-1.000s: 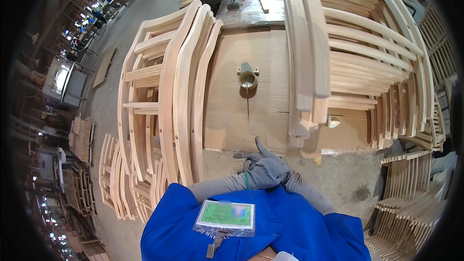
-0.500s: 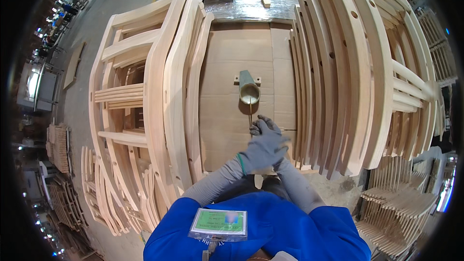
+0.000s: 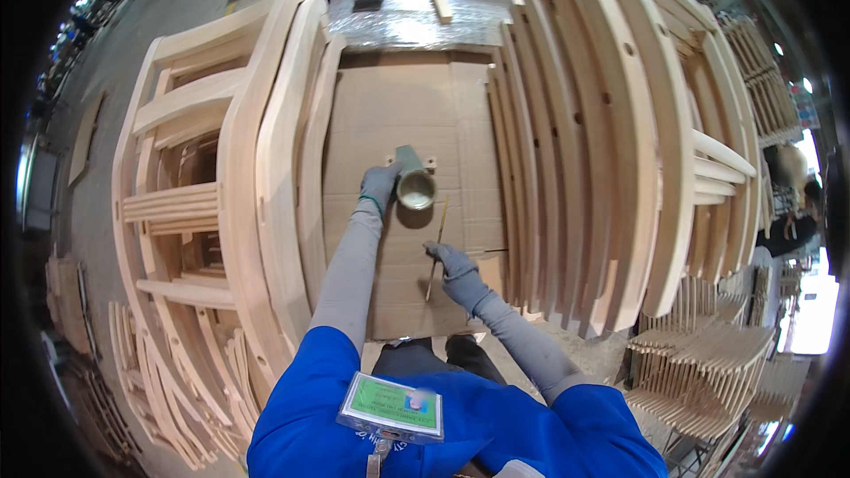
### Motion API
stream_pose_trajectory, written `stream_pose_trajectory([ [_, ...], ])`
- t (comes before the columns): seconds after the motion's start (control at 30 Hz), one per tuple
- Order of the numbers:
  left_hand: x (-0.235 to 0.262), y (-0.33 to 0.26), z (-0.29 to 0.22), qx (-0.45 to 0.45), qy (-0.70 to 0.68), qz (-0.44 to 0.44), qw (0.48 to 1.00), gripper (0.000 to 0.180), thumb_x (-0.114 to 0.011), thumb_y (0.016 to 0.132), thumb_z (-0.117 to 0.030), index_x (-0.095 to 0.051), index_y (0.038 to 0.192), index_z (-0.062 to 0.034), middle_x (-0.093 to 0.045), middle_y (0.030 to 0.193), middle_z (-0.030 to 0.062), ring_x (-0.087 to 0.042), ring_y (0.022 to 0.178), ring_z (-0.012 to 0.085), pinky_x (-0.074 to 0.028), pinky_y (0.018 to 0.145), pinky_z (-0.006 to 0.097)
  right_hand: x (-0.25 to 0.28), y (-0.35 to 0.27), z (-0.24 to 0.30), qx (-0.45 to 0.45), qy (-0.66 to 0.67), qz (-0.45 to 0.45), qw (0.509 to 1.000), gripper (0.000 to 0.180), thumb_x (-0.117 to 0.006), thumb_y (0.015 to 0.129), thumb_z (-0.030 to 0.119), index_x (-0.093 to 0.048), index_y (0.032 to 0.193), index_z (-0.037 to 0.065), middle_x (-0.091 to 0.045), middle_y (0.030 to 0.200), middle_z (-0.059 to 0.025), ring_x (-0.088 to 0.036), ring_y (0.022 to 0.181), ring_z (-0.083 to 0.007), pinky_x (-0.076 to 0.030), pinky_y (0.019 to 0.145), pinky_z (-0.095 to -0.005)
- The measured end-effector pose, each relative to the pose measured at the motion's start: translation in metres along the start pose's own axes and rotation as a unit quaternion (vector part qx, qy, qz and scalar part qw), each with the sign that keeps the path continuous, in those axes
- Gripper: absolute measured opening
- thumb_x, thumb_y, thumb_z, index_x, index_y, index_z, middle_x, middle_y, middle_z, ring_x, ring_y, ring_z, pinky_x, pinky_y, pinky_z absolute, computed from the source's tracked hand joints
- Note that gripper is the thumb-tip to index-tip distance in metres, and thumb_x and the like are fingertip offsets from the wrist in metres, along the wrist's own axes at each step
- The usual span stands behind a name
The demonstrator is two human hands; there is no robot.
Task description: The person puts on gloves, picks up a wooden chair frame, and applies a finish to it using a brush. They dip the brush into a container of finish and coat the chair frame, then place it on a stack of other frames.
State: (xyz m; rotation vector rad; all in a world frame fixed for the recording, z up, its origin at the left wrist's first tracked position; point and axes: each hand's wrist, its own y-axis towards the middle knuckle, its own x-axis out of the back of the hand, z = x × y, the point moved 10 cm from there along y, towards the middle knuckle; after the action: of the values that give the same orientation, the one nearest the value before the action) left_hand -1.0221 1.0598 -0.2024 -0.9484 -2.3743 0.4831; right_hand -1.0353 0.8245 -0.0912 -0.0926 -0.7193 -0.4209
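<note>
At the middle of the cardboard-covered bench [image 3: 460, 106], the left hand [image 3: 379, 184] in a grey glove is closed around one open tin can [image 3: 414, 188] standing on the cardboard, while the right hand [image 3: 453, 264] pinches one thin brush [image 3: 435, 248] that lies just beside the can. Gripped from one side only, the can could tip and spill on the cardboard, and the brush could smear the stacked wooden chair frames, two stacks, one left [image 3: 239, 212], one right [image 3: 602, 168].
</note>
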Motion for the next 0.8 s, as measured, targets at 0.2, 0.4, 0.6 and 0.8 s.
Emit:
stream_pose_trajectory([
  [0.2, -0.020, -0.018, -0.008, -0.100, -0.100, 0.067, 0.988, 0.031, -0.057, 0.080, -0.031, -0.064, 0.085, -0.0011, -0.064, 0.076, 0.0086, -0.061, 0.065, 0.0184, -0.048, 0.058, 0.032, 0.072, -0.033, 0.067, 0.029, 0.077, -0.118, 0.990, 0.024, -0.062, 0.080, 0.011, -0.057, 0.103, 0.005, -0.058, 0.101, -0.0137, -0.058, 0.088, -0.0270, -0.047, 0.074, -0.0321],
  [0.4, 0.025, -0.145, -0.016, -0.082, -0.445, 0.058, 0.890, 0.028, -0.051, 0.087, -0.023, -0.054, 0.111, -0.0098, -0.060, 0.098, 0.0064, -0.060, 0.083, 0.0151, -0.054, 0.068, 0.031, 0.169, -0.080, 0.161, 0.118, 0.160, -0.152, 0.968, 0.022, -0.063, 0.081, 0.009, -0.059, 0.101, 0.003, -0.059, 0.104, -0.0131, -0.061, 0.087, -0.0240, -0.050, 0.076, -0.0297],
  [0.6, 0.025, -0.353, -0.143, -0.192, -0.590, 0.259, 0.741, 0.059, -0.039, 0.087, -0.055, -0.042, 0.125, -0.0104, -0.049, 0.120, 0.0186, -0.056, 0.101, 0.0296, -0.053, 0.076, 0.041, 0.235, -0.175, 0.173, 0.165, 0.394, -0.156, 0.891, 0.021, -0.056, 0.076, -0.012, -0.058, 0.096, -0.004, -0.059, 0.096, -0.0146, -0.060, 0.088, -0.0189, -0.051, 0.078, -0.0290],
  [0.8, -0.025, -0.459, -0.186, -0.218, -0.623, 0.320, 0.679, 0.072, -0.036, 0.082, -0.065, -0.040, 0.127, -0.0092, -0.049, 0.115, 0.0231, -0.059, 0.085, 0.0322, -0.053, 0.067, 0.041, 0.340, -0.279, 0.149, 0.101, 0.364, -0.322, 0.868, 0.019, -0.059, 0.075, -0.010, -0.060, 0.092, -0.004, -0.060, 0.088, -0.0124, -0.060, 0.082, -0.0186, -0.050, 0.072, -0.0275],
])
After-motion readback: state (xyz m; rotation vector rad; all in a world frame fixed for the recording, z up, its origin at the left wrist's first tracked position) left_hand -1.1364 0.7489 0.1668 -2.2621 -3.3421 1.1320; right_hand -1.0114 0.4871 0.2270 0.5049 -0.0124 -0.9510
